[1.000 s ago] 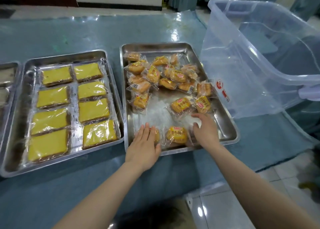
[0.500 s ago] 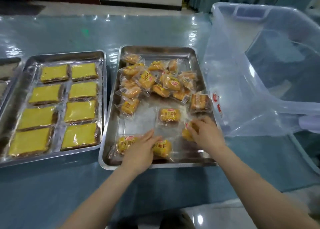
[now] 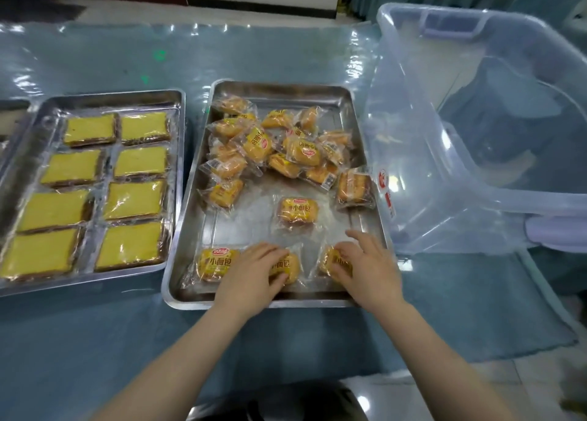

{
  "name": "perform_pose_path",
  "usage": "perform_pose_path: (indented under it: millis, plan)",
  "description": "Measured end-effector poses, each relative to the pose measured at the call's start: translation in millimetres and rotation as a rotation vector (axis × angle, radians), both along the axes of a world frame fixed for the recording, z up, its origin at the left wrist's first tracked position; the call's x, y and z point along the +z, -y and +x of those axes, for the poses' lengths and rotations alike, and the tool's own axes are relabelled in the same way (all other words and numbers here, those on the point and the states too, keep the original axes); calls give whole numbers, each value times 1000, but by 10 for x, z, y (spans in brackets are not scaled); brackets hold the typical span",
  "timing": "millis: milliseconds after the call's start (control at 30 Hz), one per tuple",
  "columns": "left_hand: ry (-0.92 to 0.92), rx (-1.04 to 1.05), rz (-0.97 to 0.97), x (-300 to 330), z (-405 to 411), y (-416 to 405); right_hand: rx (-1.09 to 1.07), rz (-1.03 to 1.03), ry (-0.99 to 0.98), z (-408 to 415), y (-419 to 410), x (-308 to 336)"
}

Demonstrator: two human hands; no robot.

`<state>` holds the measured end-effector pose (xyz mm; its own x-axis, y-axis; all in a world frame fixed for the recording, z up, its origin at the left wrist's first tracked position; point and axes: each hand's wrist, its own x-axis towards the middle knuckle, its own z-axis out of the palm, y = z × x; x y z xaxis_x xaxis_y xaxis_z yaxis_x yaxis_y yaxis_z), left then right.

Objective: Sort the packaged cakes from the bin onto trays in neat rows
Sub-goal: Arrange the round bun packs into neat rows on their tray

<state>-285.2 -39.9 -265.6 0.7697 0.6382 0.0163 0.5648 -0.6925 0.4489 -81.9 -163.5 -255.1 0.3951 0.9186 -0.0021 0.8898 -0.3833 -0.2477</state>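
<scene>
both hands on cakes in the near row of the middle tray (image 3: 359, 109)

left hand (image 3: 251, 274) flat over one wrapped cake (image 3: 287, 266), right hand (image 3: 365, 268) curled round another cake (image 3: 330, 260); loose pile (image 3: 270, 147) farther back, clear bin (image 3: 476, 128) tipped at right, yellow slab tray (image 3: 178, 102) left.

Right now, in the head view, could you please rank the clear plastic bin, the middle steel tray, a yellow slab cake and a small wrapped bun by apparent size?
1. Clear plastic bin
2. Middle steel tray
3. Yellow slab cake
4. Small wrapped bun
The bin runs past the frame edge, so its full extent is unseen.
</scene>
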Motion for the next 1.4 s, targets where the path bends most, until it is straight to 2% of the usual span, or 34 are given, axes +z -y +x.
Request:
perform_pose_path:
  millis: [100,233,300,433,567,633,767,933,1233,1400]
  plan:
    - [-54,-24,26,-31,-2,1,49,-116,-171,-125,-53,-70]
    - [-88,-58,7,-60,-27,-12,126,-209,-302,-88,-3,-30]
    - [-106,-68,0,-59,-25,-24,148,-256,-286,-91,79,-14]
    - [-132,-89,-52,-68,-48,-18,159,-429,-117,-171,137,-20]
    - [-27,-129,-129,47,-66,-98,117,-527,-159,-162,61,9]
    - [4,-129,-140,139,-112,-210,45,-487,-240,-147,13,46]
    - [52,-86,-183,252,-297,-434,-114,-243,-336,-206,-141,91]
    - [73,6,-238,228,-513,-674,-163,-163,-392,-374,-444,105]
    - [180,189,-187,199,-349,-995,-52,-28,-287,-323,-1070,77]
    - [114,182,-139,208,-22,-1206,53,-2,-232,-184,-1297,0]
